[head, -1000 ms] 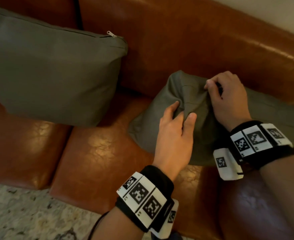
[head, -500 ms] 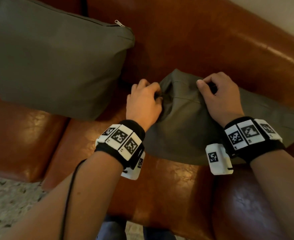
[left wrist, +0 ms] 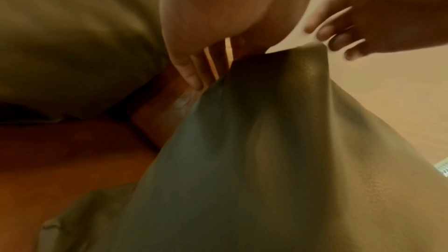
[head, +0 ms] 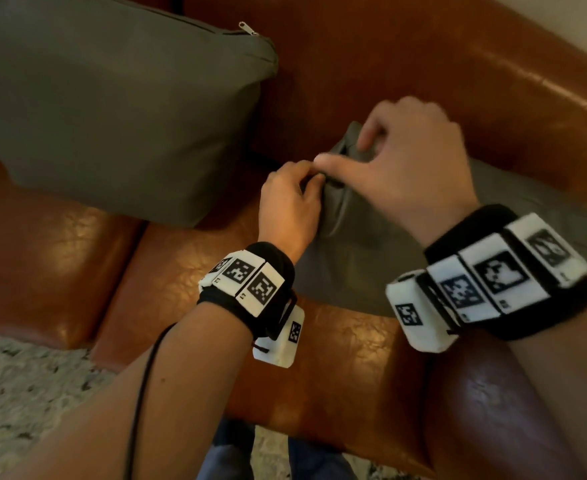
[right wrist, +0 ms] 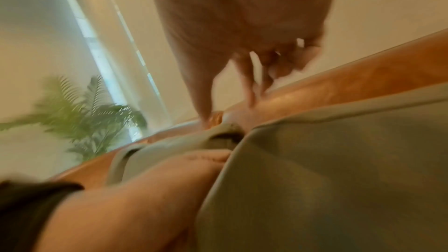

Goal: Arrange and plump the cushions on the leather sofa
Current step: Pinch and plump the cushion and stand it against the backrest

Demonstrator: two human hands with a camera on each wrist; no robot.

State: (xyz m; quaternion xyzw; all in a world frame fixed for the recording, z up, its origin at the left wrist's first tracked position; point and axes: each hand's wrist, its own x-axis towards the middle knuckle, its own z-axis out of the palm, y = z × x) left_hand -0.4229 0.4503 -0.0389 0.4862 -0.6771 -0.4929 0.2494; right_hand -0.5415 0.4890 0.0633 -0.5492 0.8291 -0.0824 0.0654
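A limp olive-grey cushion [head: 371,258] lies on the brown leather sofa's seat [head: 347,358], its far side against the backrest. My left hand [head: 302,181] grips its left edge with curled fingers; the bunched fabric [right wrist: 225,137] shows above that hand in the right wrist view. My right hand [head: 364,147], blurred, pinches the top left corner, thumb stretched toward the left hand. In the left wrist view the fabric [left wrist: 266,160] rises to a peak under the right hand's fingertips [left wrist: 322,33]. A fuller grey cushion [head: 112,109] with a zip leans on the backrest at left.
A speckled pale carpet [head: 25,393] runs along the sofa's front edge. My legs in blue trousers [head: 229,452] stand close to the seat. Behind the backrest are a cream wall, a curtained window [right wrist: 109,45] and a green palm-like plant [right wrist: 84,118].
My left hand went from the limp cushion's middle to its left edge and closed on it. My right hand shifted left along the top edge toward the corner, drawing the fabric up.
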